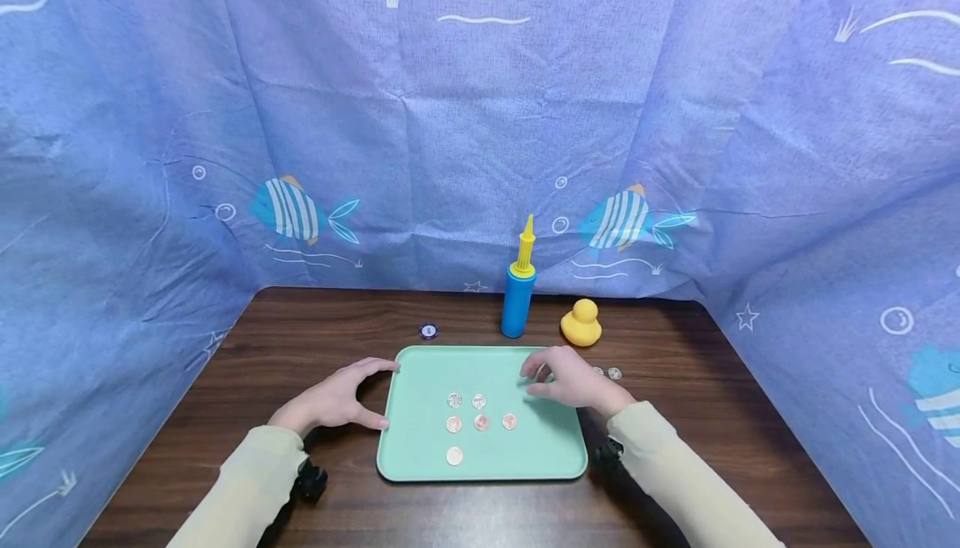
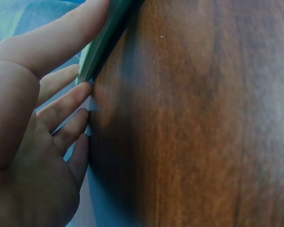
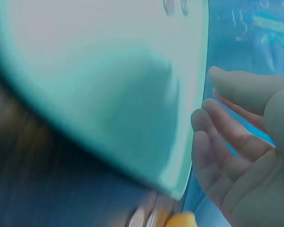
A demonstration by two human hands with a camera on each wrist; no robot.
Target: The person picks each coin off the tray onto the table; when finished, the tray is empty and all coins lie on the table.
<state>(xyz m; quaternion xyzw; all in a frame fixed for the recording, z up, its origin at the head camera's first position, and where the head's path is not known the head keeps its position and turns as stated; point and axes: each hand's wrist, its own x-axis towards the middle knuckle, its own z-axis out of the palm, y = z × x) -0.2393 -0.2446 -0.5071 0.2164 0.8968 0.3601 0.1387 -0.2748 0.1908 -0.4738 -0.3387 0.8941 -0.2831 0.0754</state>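
Note:
A mint-green tray (image 1: pixel 420 469) lies on the table with several coins (image 1: pixel 482 422) spread over its left and middle part. My left hand (image 1: pixel 341 398) is at the tray's left edge, thumb and fingers spread wide along the rim. In the left wrist view the thumb and index fingertip reach the tray's side (image 2: pixel 88 61), while the other fingers are near the tabletop. Over the tray's right part is my right hand (image 1: pixel 566 377), its fingers loosely bent. The right wrist view shows a gap between that hand's thumb and fingers (image 3: pixel 206 146), with nothing visible there.
Two coins (image 1: pixel 614 373) lie on the table just beyond my right hand. Behind the tray stand a blue-and-yellow hand pump (image 1: pixel 517 298) and a yellow rubber duck (image 1: pixel 581 324). A small dark round chip (image 1: pixel 428 331) lies at the back. A blue fish-patterned curtain (image 1: pixel 465 156) hangs behind.

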